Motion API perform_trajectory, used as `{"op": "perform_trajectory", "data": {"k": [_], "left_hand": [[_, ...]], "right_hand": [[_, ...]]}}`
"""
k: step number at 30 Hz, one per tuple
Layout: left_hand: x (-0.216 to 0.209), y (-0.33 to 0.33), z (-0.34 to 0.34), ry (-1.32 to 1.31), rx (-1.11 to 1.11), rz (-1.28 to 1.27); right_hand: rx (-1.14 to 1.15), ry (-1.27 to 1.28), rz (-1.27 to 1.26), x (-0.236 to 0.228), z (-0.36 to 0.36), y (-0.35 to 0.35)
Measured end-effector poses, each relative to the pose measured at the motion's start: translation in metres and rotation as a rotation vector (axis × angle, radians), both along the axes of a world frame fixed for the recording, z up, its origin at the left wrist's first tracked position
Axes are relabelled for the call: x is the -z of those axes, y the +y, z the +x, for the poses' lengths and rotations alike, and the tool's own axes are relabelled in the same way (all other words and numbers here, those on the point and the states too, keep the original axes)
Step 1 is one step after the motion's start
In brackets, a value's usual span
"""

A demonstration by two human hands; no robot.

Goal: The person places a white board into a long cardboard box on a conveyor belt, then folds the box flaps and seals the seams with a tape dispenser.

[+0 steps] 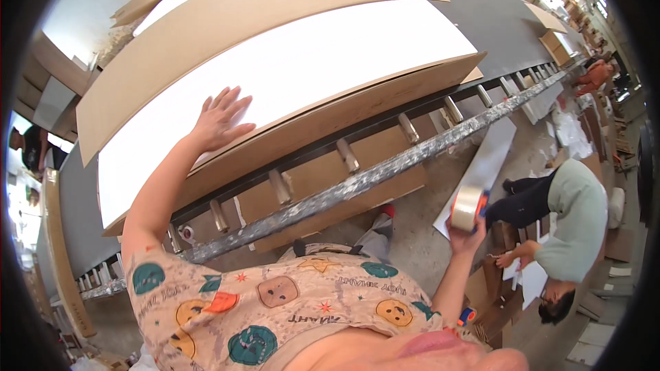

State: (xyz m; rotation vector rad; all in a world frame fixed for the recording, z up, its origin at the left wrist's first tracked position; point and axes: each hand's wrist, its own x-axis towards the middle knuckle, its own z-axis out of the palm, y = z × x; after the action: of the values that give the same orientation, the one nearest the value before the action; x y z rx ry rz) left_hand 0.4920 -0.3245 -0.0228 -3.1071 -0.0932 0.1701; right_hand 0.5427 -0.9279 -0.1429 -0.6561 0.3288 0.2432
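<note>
A long, shallow cardboard box (392,93) lies in front of me with a wide flap (275,1) folded out on its far side. A white panel or sheet (337,62) fills it. My left hand (221,122) rests on the white surface near the close edge, fingers spread and holding nothing. Off to the right, away from the box, my right hand (467,236) is closed on a tape dispenser (469,207) with a wide roll of pale tape and orange and blue parts. Its grip is partly hidden behind the roll.
The box sits on a roller conveyor with a paint-spattered rail (357,180) and metal rollers (347,156). A grey panel (487,165) leans or lies beyond the rail. A person (574,213) bends over at the right. Another long carton (63,254) stands at the left.
</note>
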Motion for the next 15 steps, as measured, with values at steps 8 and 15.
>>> {"op": "perform_trajectory", "data": {"k": [8,15], "left_hand": [[-0.018,-0.084,0.103,-0.313,-0.379,-0.212],[0.000,-0.150,0.221,-0.004,-0.441,0.043]], "right_hand": [[-0.107,-0.180,-0.396,0.007,0.395,-0.062],[-0.244,-0.360,-1.170,0.034,0.589,0.008]]}}
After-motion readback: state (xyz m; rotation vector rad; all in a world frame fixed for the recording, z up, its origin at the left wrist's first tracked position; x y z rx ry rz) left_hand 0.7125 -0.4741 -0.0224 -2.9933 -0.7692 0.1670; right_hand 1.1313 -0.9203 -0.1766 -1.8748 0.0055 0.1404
